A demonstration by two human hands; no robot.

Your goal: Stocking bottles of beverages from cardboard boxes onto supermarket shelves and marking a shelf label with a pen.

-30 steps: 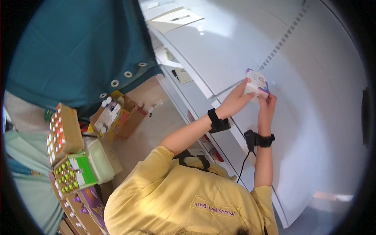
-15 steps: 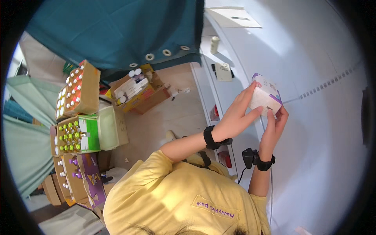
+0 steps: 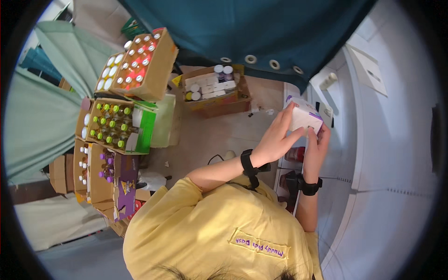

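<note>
A small white box (image 3: 302,120) with purple edges is held up between my two hands, over the side of the white shelving. My left hand (image 3: 276,140) grips its left side, with fingers along the top edge and the thumb on the near face. At its lower right corner, my right hand (image 3: 317,148) closes round the box, thumb on the near face. The box looks closed, and its underside is hidden. Black straps with small devices circle both wrists.
At left stand a carton of white-capped bottles (image 3: 161,77), a green carton of lime-capped bottles (image 3: 145,128) and a purple carton (image 3: 126,186). A floor carton (image 3: 217,109) holds jars and white boxes. Beyond hangs a teal curtain (image 3: 261,32). A pale cylinder (image 3: 329,81) stands on white shelving (image 3: 382,149).
My view has swung left, so the cartons and curtain appear farther right and the white surface has slid toward the right edge. Both hands keep their hold on the box.
</note>
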